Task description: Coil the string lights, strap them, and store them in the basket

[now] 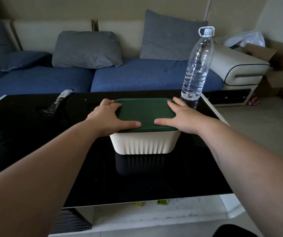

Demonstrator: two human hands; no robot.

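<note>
Forearms out, my left hand [110, 117] and right hand [180, 117] press flat, gripping nothing, on the lid [144, 112] of the basket [145, 144]; an uneven shove might topple the bottle [197, 69] just behind.

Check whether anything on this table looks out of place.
Nothing spilled or tipped. The green lid sits level on the basket; the bottle stands upright. Only a dark packet overhangs the table at far left.

Dark green lid [144, 113] tops a ribbed cream basket [144, 142]; glossy black table [34, 134], blue sofa [137, 74], grey cushions [86, 48].
</note>
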